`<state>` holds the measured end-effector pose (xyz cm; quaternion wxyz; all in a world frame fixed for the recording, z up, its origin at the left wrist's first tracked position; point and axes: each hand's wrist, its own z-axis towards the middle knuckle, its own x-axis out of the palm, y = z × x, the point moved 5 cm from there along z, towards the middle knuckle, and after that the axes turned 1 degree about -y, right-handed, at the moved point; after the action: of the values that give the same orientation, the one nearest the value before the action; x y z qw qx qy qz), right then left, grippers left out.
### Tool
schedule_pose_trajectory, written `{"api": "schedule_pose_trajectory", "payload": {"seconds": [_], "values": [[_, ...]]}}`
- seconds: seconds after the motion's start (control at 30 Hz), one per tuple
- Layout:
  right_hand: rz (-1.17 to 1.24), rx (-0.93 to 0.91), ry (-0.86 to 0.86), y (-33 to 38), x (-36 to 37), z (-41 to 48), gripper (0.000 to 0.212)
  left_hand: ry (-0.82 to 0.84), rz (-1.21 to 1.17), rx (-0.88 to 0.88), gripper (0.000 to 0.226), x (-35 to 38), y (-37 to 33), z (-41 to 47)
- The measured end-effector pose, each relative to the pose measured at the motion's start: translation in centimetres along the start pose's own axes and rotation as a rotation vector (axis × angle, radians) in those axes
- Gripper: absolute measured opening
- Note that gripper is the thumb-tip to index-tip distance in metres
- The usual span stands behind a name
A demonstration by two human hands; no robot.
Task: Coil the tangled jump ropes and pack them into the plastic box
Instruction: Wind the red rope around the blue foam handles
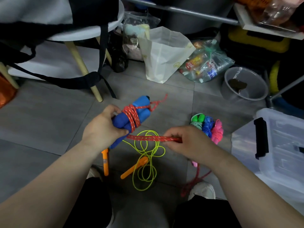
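My left hand [102, 127] grips two blue foam handles [139, 106] held together, with red speckled rope [132, 116] wound around them. My right hand [182, 142] pinches a doubled stretch of that red rope [148, 138], pulled level between both hands. Its loose end trails past my right wrist to the floor [194, 181]. Below lies a neon yellow rope [148, 162] in a loose tangle with orange handles [134, 167]. Three coiled ropes sit to the right: green [198, 120], blue [207, 127] and pink [217, 131]. The clear plastic box [279, 153] stands at the right.
A white stool with wooden legs [82, 66] and black bag straps stand at the back left. A white paper bag [164, 51], a clear bag of items [205, 63] and a grey bucket [245, 83] line the back. My shoe [204, 189] is near the rope end.
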<state>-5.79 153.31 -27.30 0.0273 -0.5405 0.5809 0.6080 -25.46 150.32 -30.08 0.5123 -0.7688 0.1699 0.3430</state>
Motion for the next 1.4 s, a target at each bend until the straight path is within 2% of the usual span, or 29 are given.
{"api": "schedule_pose_trajectory", "payload": {"seconds": [0.13, 0.3, 0.43, 0.53, 0.67, 0.77, 0.87, 0.97, 1.03, 1.13, 1.23, 1.27, 1.33, 1.4], "values": [[-0.064, -0.054, 0.033, 1.0, -0.7, -0.4, 0.014, 0.156, 0.308, 0.101, 0.049, 1.6, -0.7, -0.7], [-0.037, -0.053, -0.075, 0.3, -1.5, 0.0, 0.014, 0.363, 0.321, 0.235, 0.042, 3.0, -1.6, -1.7], [0.126, -0.028, -0.146, -0.5, -2.3, 0.4, 0.010, 0.551, 0.171, 0.329, 0.044, 3.9, -2.2, -2.8], [0.278, -0.040, -0.125, -0.5, -2.3, 0.6, 0.012, 0.666, 0.068, 0.378, 0.036, 4.0, -2.8, -3.9], [0.467, -0.037, -0.135, -0.9, -2.1, 0.8, 0.021, 0.807, -0.245, 0.309, 0.044, 3.1, -3.6, -4.6], [0.601, 0.029, -0.113, -1.3, -1.9, 1.4, 0.019, 0.903, -0.488, 0.281, 0.056, 2.4, -4.1, -4.6], [0.705, 0.156, -0.056, -3.8, -0.6, 1.2, 0.011, 0.936, -0.715, 0.267, 0.045, 2.1, -4.5, -4.7], [0.659, 0.239, -0.008, -5.5, 0.7, 0.4, 0.022, 0.865, -0.949, 0.192, 0.046, 2.0, -4.6, -4.1], [0.644, 0.213, -0.086, -4.5, 0.7, 0.8, 0.029, 0.725, -1.079, 0.096, 0.052, 2.0, -4.2, -3.2], [0.657, 0.091, -0.096, -1.7, 1.1, 1.9, 0.031, 0.541, -1.161, 0.011, 0.056, 1.9, -3.6, -2.1], [0.510, 0.081, -0.054, -1.2, 2.2, 2.2, 0.024, 0.422, -1.225, -0.073, 0.056, 1.4, -3.4, -1.6], [0.480, 0.090, -0.048, -1.3, 2.6, 2.1, 0.018, 0.368, -1.243, -0.131, 0.050, 1.3, -3.2, -1.3], [0.392, 0.069, -0.017, -0.9, 3.1, 1.8, 0.016, 0.249, -1.248, -0.249, 0.019, 1.1, -2.5, -1.0], [0.211, 0.009, 0.014, -0.2, 3.5, 1.7, 0.021, 0.129, -1.177, -0.353, 0.010, 1.0, -1.9, -0.8]]}}
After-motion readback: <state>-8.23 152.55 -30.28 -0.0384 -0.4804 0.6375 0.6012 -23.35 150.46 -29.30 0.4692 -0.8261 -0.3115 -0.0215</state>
